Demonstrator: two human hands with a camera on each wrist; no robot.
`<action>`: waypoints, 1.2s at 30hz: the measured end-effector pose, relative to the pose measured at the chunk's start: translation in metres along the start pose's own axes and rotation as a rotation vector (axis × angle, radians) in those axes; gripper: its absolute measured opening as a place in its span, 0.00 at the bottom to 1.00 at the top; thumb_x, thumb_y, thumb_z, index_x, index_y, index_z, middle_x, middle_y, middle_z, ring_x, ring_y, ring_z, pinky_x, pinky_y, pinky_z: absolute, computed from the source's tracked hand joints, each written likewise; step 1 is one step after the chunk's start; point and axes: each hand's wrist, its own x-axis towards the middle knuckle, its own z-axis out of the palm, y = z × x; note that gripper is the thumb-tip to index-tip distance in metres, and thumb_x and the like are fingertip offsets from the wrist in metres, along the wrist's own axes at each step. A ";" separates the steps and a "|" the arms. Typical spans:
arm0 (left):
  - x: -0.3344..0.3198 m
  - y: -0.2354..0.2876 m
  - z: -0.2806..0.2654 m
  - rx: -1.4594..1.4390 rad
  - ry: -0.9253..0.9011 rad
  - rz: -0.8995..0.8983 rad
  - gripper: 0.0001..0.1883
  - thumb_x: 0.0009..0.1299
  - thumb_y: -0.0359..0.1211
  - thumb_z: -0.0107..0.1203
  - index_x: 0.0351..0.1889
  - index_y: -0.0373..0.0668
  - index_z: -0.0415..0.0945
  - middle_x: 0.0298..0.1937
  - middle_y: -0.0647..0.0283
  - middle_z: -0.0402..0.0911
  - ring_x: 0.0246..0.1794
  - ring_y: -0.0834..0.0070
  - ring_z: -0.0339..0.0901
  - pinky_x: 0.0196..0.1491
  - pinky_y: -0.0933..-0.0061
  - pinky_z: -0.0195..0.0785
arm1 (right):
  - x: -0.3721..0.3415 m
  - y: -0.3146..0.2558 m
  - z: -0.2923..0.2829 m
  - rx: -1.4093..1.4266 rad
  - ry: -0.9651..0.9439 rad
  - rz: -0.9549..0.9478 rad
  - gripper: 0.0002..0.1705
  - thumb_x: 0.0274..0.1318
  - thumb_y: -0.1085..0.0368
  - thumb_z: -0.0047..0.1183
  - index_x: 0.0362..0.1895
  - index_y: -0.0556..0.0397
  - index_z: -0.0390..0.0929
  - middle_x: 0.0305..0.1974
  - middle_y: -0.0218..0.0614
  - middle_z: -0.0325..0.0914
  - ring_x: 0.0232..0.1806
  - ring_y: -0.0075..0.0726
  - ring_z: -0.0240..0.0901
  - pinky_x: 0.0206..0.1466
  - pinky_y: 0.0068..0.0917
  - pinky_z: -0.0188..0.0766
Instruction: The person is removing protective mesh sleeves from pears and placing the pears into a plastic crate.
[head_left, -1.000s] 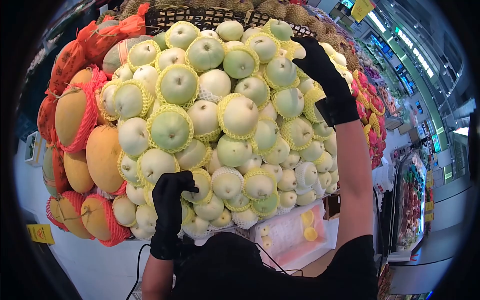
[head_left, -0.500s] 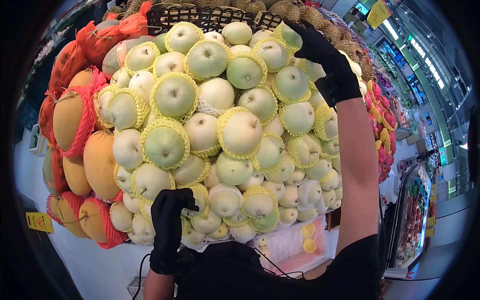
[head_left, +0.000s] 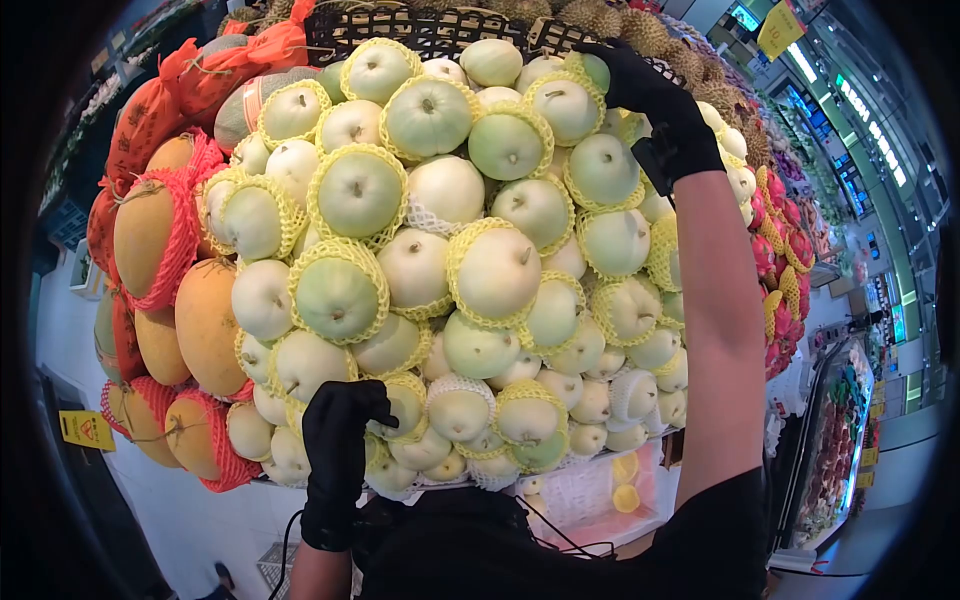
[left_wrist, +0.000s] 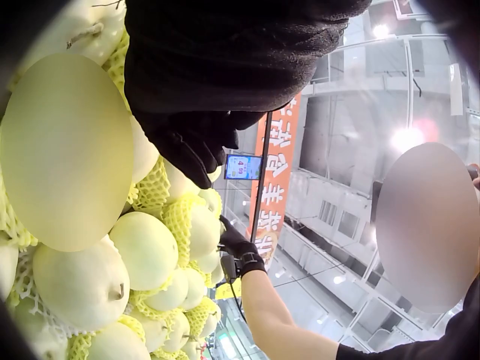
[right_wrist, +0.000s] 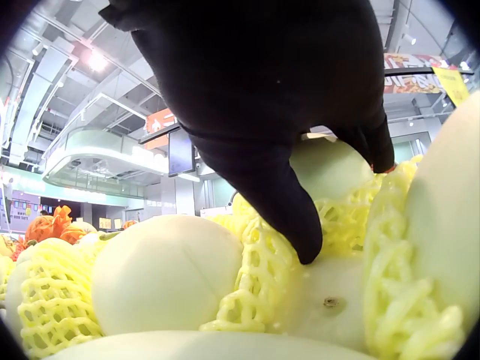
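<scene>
At the back right of a pile of pale green melons [head_left: 500, 272], my black-gloved right hand [head_left: 655, 100] grips a melon [head_left: 596, 72] with a yellow foam net around it. In the right wrist view, the thumb lies on the near side of this melon [right_wrist: 326, 169] and fingers reach down its far side. The gloved left hand [head_left: 338, 440] stays low at the front of the pile, fingers loosely curled and holding nothing. Just beside its fingertips is a netted melon [head_left: 405, 412]. In the left wrist view, the left fingers [left_wrist: 199, 154] hang bent in front of the pile.
Yellow melons [head_left: 205, 330] in red nets and orange bags stand at the left. A black basket [head_left: 420, 38] and durians [head_left: 620, 30] line the back. Dragon fruit [head_left: 785, 250] sits at the right. An opened carton [head_left: 590, 500] lies below the pile's front.
The right hand has shifted slightly at the back right melon and now wraps over its right side. The left hand sits a little lower in view. The head view has shifted slightly.
</scene>
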 end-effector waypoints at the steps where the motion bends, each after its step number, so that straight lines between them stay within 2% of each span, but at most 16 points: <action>1: 0.000 0.000 0.000 -0.001 0.000 0.005 0.15 0.76 0.38 0.44 0.37 0.34 0.70 0.37 0.56 0.77 0.34 0.70 0.75 0.41 0.65 0.72 | 0.003 0.001 0.000 0.007 0.000 0.018 0.60 0.21 0.75 0.70 0.69 0.33 0.62 0.58 0.53 0.69 0.64 0.61 0.60 0.64 0.43 0.67; 2: 0.000 -0.001 -0.001 -0.003 -0.001 0.011 0.15 0.76 0.38 0.44 0.36 0.35 0.70 0.37 0.56 0.77 0.34 0.70 0.75 0.41 0.65 0.72 | 0.005 0.002 0.000 0.014 0.000 0.035 0.59 0.21 0.75 0.71 0.68 0.33 0.64 0.56 0.53 0.70 0.62 0.61 0.64 0.63 0.42 0.68; 5: 0.000 0.000 -0.002 -0.012 -0.001 0.012 0.14 0.76 0.38 0.44 0.35 0.35 0.69 0.36 0.57 0.76 0.34 0.70 0.74 0.40 0.66 0.72 | 0.004 -0.002 -0.007 0.054 -0.016 0.038 0.48 0.26 0.71 0.73 0.61 0.43 0.70 0.52 0.50 0.69 0.58 0.58 0.65 0.63 0.44 0.66; 9: 0.000 0.005 -0.001 0.012 0.030 0.009 0.14 0.76 0.37 0.43 0.34 0.36 0.69 0.35 0.57 0.75 0.33 0.71 0.73 0.39 0.66 0.72 | 0.000 -0.013 -0.013 0.034 -0.003 0.104 0.50 0.26 0.71 0.74 0.63 0.40 0.69 0.52 0.50 0.67 0.56 0.60 0.65 0.63 0.43 0.66; 11: 0.000 0.001 -0.009 -0.045 -0.002 0.026 0.14 0.76 0.35 0.44 0.37 0.33 0.71 0.39 0.53 0.78 0.34 0.68 0.77 0.40 0.64 0.74 | -0.001 -0.015 -0.013 0.060 0.047 0.089 0.52 0.26 0.71 0.73 0.64 0.38 0.68 0.52 0.51 0.66 0.56 0.60 0.65 0.62 0.43 0.67; 14: 0.000 0.000 -0.011 -0.076 -0.019 0.033 0.14 0.77 0.34 0.44 0.38 0.31 0.73 0.40 0.52 0.80 0.35 0.67 0.78 0.40 0.63 0.75 | 0.002 -0.015 -0.016 0.007 -0.063 0.059 0.54 0.24 0.70 0.74 0.65 0.35 0.68 0.52 0.53 0.65 0.55 0.61 0.65 0.62 0.42 0.67; 17: 0.001 -0.002 -0.013 -0.053 -0.014 0.035 0.13 0.76 0.34 0.45 0.38 0.31 0.73 0.39 0.52 0.80 0.34 0.68 0.78 0.40 0.64 0.75 | 0.010 0.000 -0.004 -0.023 -0.088 -0.008 0.54 0.23 0.72 0.72 0.65 0.35 0.68 0.52 0.55 0.64 0.55 0.62 0.64 0.62 0.42 0.67; 20: 0.001 -0.003 -0.012 -0.085 -0.022 0.039 0.13 0.76 0.34 0.45 0.38 0.31 0.73 0.39 0.52 0.80 0.34 0.69 0.78 0.40 0.64 0.75 | 0.007 -0.011 -0.009 -0.045 -0.086 0.106 0.51 0.24 0.75 0.69 0.63 0.38 0.69 0.52 0.55 0.65 0.55 0.61 0.64 0.62 0.41 0.67; 24: -0.001 0.000 -0.008 -0.097 -0.013 0.043 0.13 0.76 0.34 0.45 0.38 0.31 0.73 0.39 0.53 0.80 0.34 0.69 0.78 0.41 0.65 0.74 | -0.004 -0.021 -0.016 -0.002 0.009 0.086 0.47 0.26 0.77 0.65 0.60 0.40 0.71 0.51 0.53 0.65 0.53 0.59 0.64 0.61 0.40 0.67; 26: -0.002 0.001 -0.006 -0.059 -0.012 0.042 0.14 0.76 0.37 0.44 0.36 0.35 0.70 0.36 0.55 0.77 0.33 0.70 0.74 0.39 0.65 0.73 | -0.010 -0.017 -0.019 -0.035 0.095 0.044 0.45 0.27 0.77 0.65 0.59 0.41 0.71 0.49 0.52 0.66 0.52 0.59 0.65 0.60 0.40 0.68; 27: -0.002 0.001 -0.005 -0.041 -0.012 0.041 0.14 0.76 0.39 0.44 0.35 0.37 0.69 0.35 0.57 0.75 0.33 0.70 0.73 0.38 0.65 0.72 | -0.010 -0.013 -0.023 -0.036 0.066 0.091 0.45 0.28 0.77 0.64 0.59 0.41 0.71 0.47 0.50 0.67 0.51 0.58 0.64 0.59 0.41 0.67; 30: -0.003 0.001 -0.005 -0.024 -0.043 0.033 0.14 0.76 0.39 0.44 0.35 0.37 0.69 0.35 0.57 0.75 0.33 0.70 0.73 0.38 0.64 0.73 | -0.019 -0.019 -0.052 -0.027 0.101 0.073 0.44 0.29 0.77 0.64 0.59 0.41 0.71 0.47 0.50 0.67 0.52 0.57 0.64 0.59 0.41 0.66; 34: -0.004 0.000 -0.005 -0.064 -0.047 0.039 0.14 0.76 0.38 0.45 0.38 0.36 0.70 0.38 0.55 0.77 0.35 0.69 0.75 0.39 0.63 0.74 | -0.035 -0.039 -0.087 -0.035 0.235 -0.039 0.45 0.29 0.77 0.65 0.60 0.40 0.70 0.49 0.51 0.67 0.56 0.58 0.63 0.61 0.41 0.64; 36: -0.004 0.000 -0.005 -0.085 -0.027 0.042 0.13 0.75 0.38 0.46 0.40 0.35 0.71 0.41 0.54 0.77 0.36 0.69 0.77 0.40 0.63 0.74 | -0.046 -0.052 -0.105 0.153 0.178 -0.095 0.45 0.29 0.77 0.65 0.61 0.43 0.70 0.51 0.49 0.69 0.57 0.55 0.64 0.62 0.41 0.64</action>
